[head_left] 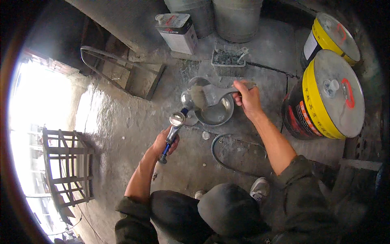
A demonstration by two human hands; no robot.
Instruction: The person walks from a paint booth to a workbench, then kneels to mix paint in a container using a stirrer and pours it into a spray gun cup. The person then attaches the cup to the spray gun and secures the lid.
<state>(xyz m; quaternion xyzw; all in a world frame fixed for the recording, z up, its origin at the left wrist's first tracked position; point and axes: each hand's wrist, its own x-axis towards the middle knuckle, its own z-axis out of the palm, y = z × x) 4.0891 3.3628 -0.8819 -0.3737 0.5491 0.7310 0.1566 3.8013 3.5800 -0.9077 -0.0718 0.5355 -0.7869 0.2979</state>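
Note:
My left hand point(165, 142) is wrapped round the handle of a metal spray gun point(177, 119) with blue fittings. The gun points away from me, its front end by the rim of a round metal basin point(216, 121). In my right hand point(248, 98) is a wide paintbrush point(213, 94), gripped by its handle. The brush lies across above the basin with its pale bristles toward the left, close to the front of the gun. Whether the bristles touch the gun, I cannot tell. Some of the basin is hidden behind the brush and gun.
Two yellow-banded drums point(332, 93) stand at the right. A rectangular can point(177, 34) and a small grimy tray point(228, 61) are farther back. A hose point(215, 152) curls on the floor before my shoes. A metal-framed stand point(140, 79) and wooden rack point(67, 166) are leftward.

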